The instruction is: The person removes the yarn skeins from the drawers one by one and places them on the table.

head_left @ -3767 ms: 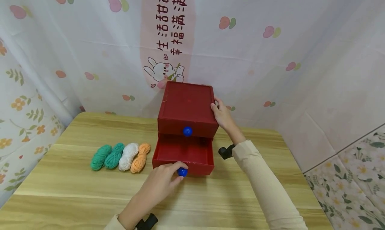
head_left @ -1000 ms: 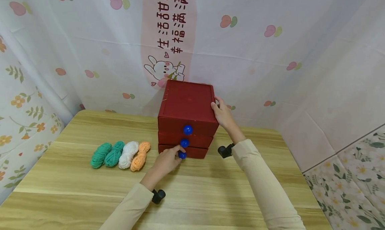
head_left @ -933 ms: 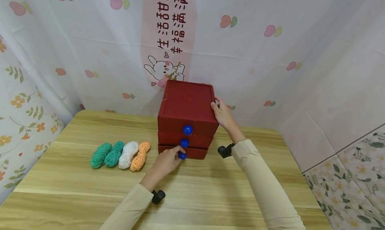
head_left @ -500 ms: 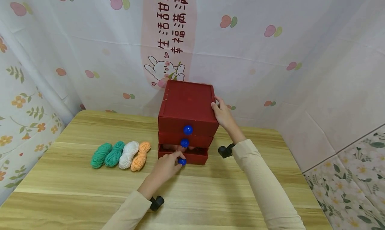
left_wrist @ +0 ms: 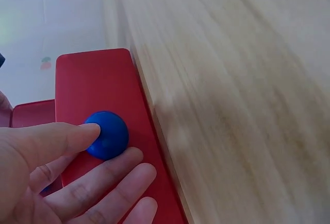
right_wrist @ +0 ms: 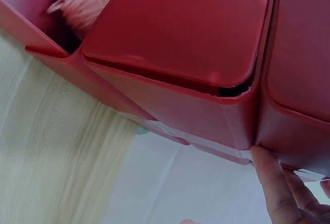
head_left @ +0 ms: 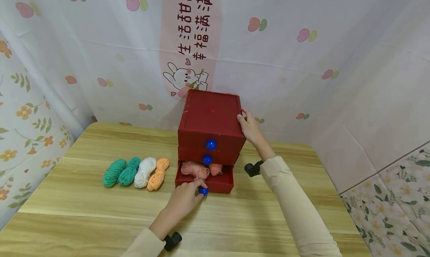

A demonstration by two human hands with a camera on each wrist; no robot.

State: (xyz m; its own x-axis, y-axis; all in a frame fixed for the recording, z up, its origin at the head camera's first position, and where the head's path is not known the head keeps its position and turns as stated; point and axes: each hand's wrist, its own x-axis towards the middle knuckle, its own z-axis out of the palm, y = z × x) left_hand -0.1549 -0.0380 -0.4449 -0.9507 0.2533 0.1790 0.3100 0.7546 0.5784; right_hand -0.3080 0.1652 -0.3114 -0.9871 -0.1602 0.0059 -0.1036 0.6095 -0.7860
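Note:
On the table stands a red three-drawer box (head_left: pixel 211 113) with round blue knobs. Its bottom drawer (head_left: pixel 218 187) is pulled out, showing pink yarn skeins (head_left: pixel 195 170) inside. My left hand (head_left: pixel 184 197) pinches this drawer's blue knob (left_wrist: pixel 109 134) between thumb and fingers, as the left wrist view shows. At the box's right side, toward the back, my right hand (head_left: pixel 251 128) rests with fairly straight fingers (right_wrist: pixel 273 183) against the wall. The upper two drawers are closed. The right wrist view also catches some pink yarn (right_wrist: pixel 88 2) in the pulled-out drawer.
Left of the box lie two green skeins (head_left: pixel 121 172), a white skein (head_left: pixel 145 172) and an orange skein (head_left: pixel 158 175) on the wooden table (head_left: pixel 84 212). A patterned curtain (head_left: pixel 275 70) hangs behind the box. Each wrist wears a black camera (head_left: pixel 253 169).
The middle drawer, out in the oldest frame, was pushed in. The left hand moved to the bottom knob and drew that drawer toward me, uncovering pink yarn. The right hand stays on the box.

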